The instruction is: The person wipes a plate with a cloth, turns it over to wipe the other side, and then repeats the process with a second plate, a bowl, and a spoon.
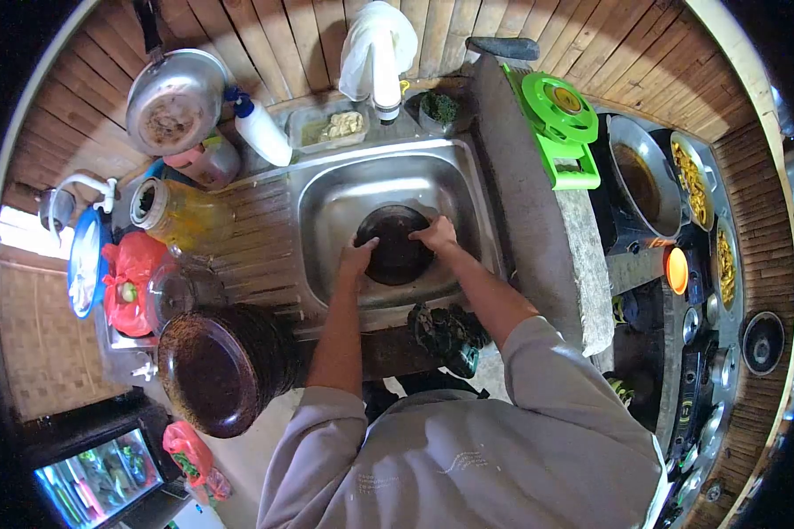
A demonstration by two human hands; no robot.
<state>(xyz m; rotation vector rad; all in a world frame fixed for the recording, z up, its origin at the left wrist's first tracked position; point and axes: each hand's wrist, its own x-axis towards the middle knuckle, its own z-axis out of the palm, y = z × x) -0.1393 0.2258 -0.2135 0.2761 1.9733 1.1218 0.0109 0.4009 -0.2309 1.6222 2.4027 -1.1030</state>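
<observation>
A dark round plate [397,247] is held inside the steel sink [326,189]. My left hand [356,257] grips its left edge, thumb on top. At its upper right edge, my right hand [436,236] holds on with the thumb over the rim. The undersides of the fingers on both hands are hidden below the plate. To the left, a tall stack of similar dark plates [212,370] leans on the ribbed counter beside the sink. Crumpled dark cloth or plastic [445,335] lies at the sink's front edge.
Behind the sink stand a white bottle [263,132], a clear tub [309,130] and a bowl of greens [438,109]. A concrete ledge [538,220] runs along the right, with a green plastic device [560,119] and a large wok [644,176] beyond. Jars and a red bag [134,273] sit left.
</observation>
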